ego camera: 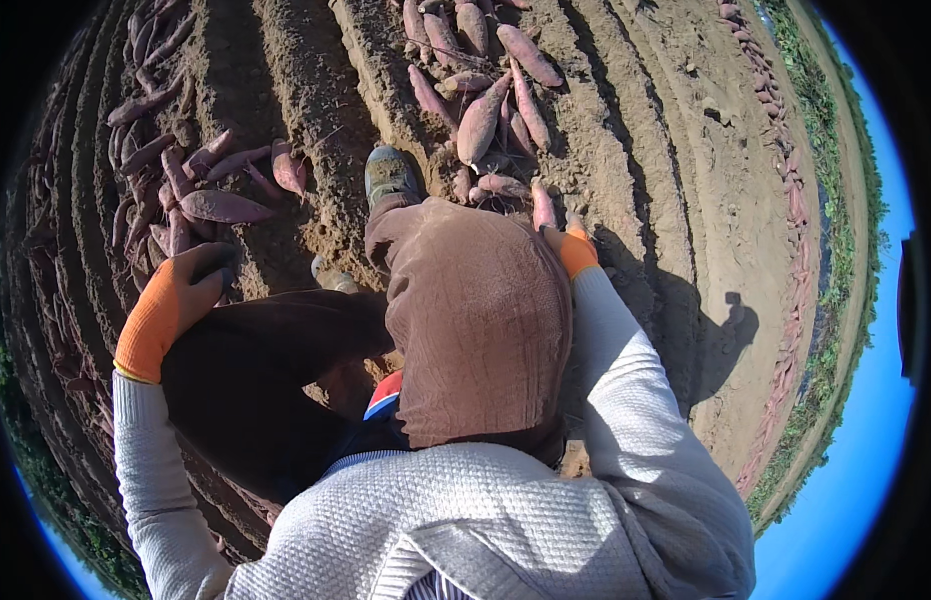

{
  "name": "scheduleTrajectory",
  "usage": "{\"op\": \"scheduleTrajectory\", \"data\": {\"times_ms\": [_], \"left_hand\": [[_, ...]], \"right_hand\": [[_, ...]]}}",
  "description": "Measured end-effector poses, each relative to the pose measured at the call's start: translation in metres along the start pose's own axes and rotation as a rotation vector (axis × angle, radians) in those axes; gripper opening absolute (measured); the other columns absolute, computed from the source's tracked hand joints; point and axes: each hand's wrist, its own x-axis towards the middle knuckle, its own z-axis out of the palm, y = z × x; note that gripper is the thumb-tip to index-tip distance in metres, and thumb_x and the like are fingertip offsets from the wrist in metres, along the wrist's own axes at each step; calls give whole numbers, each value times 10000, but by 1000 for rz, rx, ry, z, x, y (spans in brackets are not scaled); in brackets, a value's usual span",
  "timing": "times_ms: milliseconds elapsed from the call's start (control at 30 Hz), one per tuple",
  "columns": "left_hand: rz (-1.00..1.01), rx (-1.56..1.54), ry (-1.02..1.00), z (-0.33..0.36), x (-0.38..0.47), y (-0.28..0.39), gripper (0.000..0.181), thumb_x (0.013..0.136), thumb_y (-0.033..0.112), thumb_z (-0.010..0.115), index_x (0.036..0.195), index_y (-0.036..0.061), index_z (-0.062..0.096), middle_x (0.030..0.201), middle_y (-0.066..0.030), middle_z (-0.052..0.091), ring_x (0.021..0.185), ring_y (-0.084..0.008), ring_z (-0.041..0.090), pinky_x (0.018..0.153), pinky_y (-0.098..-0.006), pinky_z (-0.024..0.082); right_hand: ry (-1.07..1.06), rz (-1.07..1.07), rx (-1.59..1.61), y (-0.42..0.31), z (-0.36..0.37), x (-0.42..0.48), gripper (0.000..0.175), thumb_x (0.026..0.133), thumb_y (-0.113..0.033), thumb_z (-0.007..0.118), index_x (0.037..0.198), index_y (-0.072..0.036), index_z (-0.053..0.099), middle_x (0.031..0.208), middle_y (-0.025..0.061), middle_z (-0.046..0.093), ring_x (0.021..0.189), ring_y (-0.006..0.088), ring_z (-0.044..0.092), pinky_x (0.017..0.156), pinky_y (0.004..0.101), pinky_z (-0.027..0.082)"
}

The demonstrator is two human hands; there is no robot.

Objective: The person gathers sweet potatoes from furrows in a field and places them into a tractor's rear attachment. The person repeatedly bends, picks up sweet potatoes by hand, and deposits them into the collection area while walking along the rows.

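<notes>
Both hands wear orange gloves with dark fingers. My left hand [184,296] is by my left knee, at the lower edge of a heap of sweet potatoes [224,206]; its fingers are bent, and whether they hold anything cannot be told. On the other side, my right hand [572,244] is beside my right knee, its fingers against the lower end of a reddish sweet potato [543,204] lying on the soil. Just above that one lies a second pile, with a large sweet potato [482,124] pointing down in its middle. My knee hides part of the ground between the hands.
A soil-covered shoe [389,174] stands in a furrow between the two piles. Soil ridges [308,82] run up the view. Far right, a long row of sweet potatoes [799,292] lies beside a strip of green plants [829,225]. More sweet potatoes lie along the left.
</notes>
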Motion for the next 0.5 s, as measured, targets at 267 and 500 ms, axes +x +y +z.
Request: {"op": "scheduleTrajectory", "data": {"times_ms": [267,500], "left_hand": [[-60,19,-153,-23,64,-1,415,937,169,616,1329,43,670,1167,-154,752,1048,-236,717,955,-352,536],[-164,71,-263,-26,176,-34,445,973,229,594,1387,69,630,1139,-123,742,1024,-235,713,893,-347,563]], "right_hand": [[14,106,-229,-32,24,49,891,880,-632,639,1556,-85,445,1546,236,497,1432,382,488,1179,453,398],[-59,182,-435,-99,23,35,881,939,-737,475,1461,-30,537,1474,249,537,1364,390,520,1127,465,417]]}}
